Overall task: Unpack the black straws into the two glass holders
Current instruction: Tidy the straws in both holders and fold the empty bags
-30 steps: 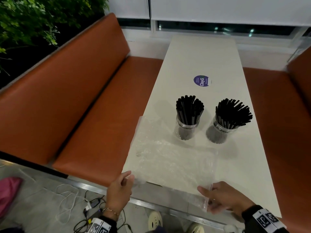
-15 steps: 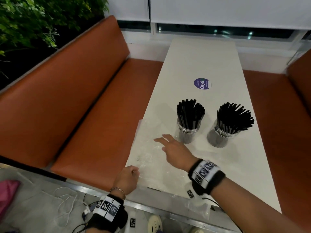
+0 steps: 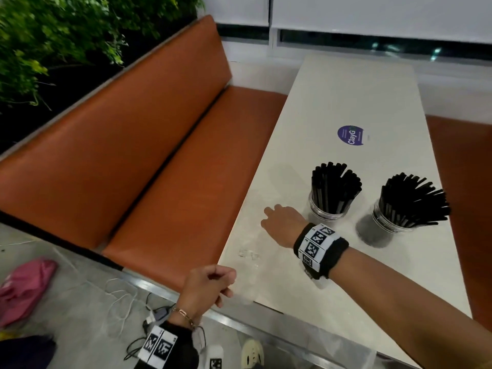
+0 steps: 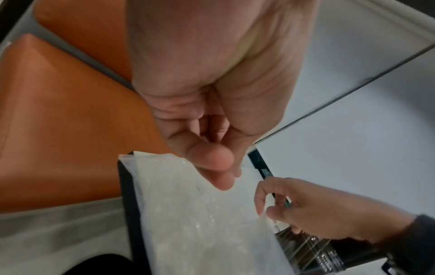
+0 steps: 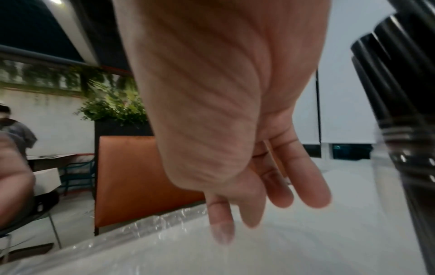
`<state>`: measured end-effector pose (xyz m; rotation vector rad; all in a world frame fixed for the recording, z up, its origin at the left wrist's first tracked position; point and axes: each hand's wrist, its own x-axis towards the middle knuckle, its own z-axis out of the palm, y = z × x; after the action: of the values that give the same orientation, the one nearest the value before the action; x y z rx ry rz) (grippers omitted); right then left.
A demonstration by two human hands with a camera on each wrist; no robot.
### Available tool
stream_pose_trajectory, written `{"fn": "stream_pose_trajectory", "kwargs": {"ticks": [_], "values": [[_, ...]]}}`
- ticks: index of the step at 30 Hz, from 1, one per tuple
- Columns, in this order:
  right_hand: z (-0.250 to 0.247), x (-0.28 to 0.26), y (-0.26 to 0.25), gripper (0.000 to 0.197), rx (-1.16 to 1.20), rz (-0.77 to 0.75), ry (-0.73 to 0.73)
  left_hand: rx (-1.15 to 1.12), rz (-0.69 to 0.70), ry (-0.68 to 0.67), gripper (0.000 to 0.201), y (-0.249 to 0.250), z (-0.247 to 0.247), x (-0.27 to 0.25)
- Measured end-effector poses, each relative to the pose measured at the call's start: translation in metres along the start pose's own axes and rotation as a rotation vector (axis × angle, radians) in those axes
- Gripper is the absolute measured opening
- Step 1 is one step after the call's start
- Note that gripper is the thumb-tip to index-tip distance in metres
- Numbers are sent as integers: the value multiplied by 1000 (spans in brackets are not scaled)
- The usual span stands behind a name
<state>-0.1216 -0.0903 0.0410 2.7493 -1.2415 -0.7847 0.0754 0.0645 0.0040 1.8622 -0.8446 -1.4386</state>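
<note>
A: While the long white table (image 3: 354, 97) is stretching away between the orange benches (image 3: 127, 145), two glass holders are standing side by side near its middle, and both are brimming with black straws.

B: That's right. The left holder (image 3: 328, 213) is carrying its bundle (image 3: 334, 186) nearly upright, and the right holder (image 3: 379, 226) is letting its straws (image 3: 414, 201) fan out and lean toward the right edge. A round purple sticker (image 3: 351, 135) is sitting further up the table, well apart from both.

A: And the wrapping?

B: The clear plastic bag (image 3: 255, 262) is lying flat and crinkled on the near left part of the table, its corner hanging over the near edge. I cannot tell whether any straws are sitting inside it.

A: The right hand (image 3: 283, 225) is reaching across it now, just beside the left holder.

B: Yes, and from the right wrist view those fingers (image 5: 277, 188) are hanging straight and relaxed, tips down at the plastic, gripping nothing. The straws are rising just to the right of them, not touching.

A: The left hand (image 3: 207, 290)?

B: It is sitting at the near corner, fingers curled, and the left wrist view is showing the thumb (image 4: 212, 165) pinching the bag's edge against them. The straws are standing well apart from that hand.
</note>
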Motion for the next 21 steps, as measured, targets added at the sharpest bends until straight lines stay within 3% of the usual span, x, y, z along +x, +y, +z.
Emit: {"fn": "stream_pose_trajectory", "kwargs": {"ticks": [8, 14, 21], "values": [[17, -4, 5, 37, -65, -43, -87, 217, 40, -133, 28, -20, 30, 4], [24, -10, 5, 37, -40, -2, -121, 426, 85, -177, 25, -16, 47, 5], [-13, -66, 4, 50, 25, 49, -16, 395, 111, -234, 15, -16, 32, 1]]}}
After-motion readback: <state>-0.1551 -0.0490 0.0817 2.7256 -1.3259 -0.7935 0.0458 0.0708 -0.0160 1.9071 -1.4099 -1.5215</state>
